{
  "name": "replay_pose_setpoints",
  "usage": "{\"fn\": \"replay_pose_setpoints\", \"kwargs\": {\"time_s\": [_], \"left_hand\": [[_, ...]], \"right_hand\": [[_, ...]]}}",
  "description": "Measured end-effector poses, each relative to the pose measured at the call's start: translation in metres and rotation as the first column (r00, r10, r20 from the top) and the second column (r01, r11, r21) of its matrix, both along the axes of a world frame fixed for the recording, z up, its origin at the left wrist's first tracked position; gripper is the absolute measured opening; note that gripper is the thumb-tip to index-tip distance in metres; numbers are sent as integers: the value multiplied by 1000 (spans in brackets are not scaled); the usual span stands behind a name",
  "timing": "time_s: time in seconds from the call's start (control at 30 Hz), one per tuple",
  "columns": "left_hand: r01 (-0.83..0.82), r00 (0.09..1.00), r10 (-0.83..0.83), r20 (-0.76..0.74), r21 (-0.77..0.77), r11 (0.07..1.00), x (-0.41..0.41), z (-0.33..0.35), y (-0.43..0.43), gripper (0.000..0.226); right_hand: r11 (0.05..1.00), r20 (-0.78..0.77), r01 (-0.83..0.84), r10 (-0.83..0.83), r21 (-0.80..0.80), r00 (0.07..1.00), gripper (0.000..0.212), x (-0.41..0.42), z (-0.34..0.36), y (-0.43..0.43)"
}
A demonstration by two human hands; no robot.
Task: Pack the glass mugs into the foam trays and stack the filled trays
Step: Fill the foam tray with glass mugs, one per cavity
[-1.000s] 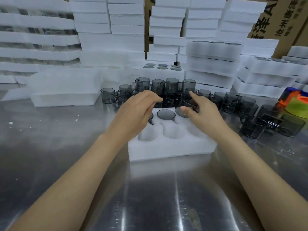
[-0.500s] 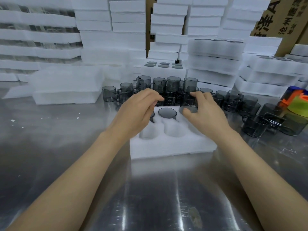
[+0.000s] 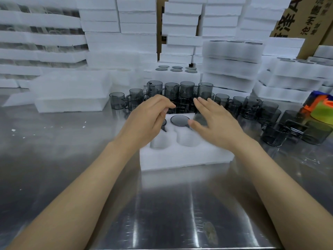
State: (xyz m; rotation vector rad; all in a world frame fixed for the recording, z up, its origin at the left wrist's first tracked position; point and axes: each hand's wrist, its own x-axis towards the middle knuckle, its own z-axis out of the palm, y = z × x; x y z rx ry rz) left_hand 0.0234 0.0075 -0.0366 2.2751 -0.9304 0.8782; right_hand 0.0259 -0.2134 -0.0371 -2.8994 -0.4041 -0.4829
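A white foam tray (image 3: 180,157) lies on the steel table in front of me. A dark glass mug (image 3: 180,120) sits in its far middle pocket. Another mug (image 3: 164,123) in the far left pocket is mostly covered by my left hand (image 3: 149,120), whose fingers are loosely curled with nothing visible in them. My right hand (image 3: 216,121) hovers with straight, spread fingers over a blurred mug (image 3: 199,119) in the far right pocket. The two visible near pockets are empty. Several loose mugs (image 3: 187,89) stand just behind the tray.
More loose mugs (image 3: 273,134) crowd the table to the right, beside an orange, green and blue object (image 3: 322,110). Filled foam trays (image 3: 232,56) are stacked behind, a foam stack (image 3: 70,94) sits at the left, and cardboard boxes (image 3: 306,18) stand at the back right.
My right hand lowered its mug into the far right pocket and straightened its fingers off it. My left hand stayed curled over the far left pocket.
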Motion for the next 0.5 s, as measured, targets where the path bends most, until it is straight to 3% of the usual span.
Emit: {"fn": "replay_pose_setpoints", "kwargs": {"time_s": [0.2, 0.33, 0.5], "left_hand": [[4, 1000, -4, -15, -50, 999, 3, -1, 0, 27], [-8, 999, 3, -45, -92, 996, 4, -3, 0, 26], [-11, 997, -4, -75, -199, 980, 8, -6, 0, 26]], "right_hand": [[1000, -83, -7, 8, 14, 997, 74, 2, 1, 1], [1000, -314, 0, -2, -7, 949, 74, 6, 2, 1], [1000, -425, -9, -2, -24, 905, 100, 4, 7, 2]]}}
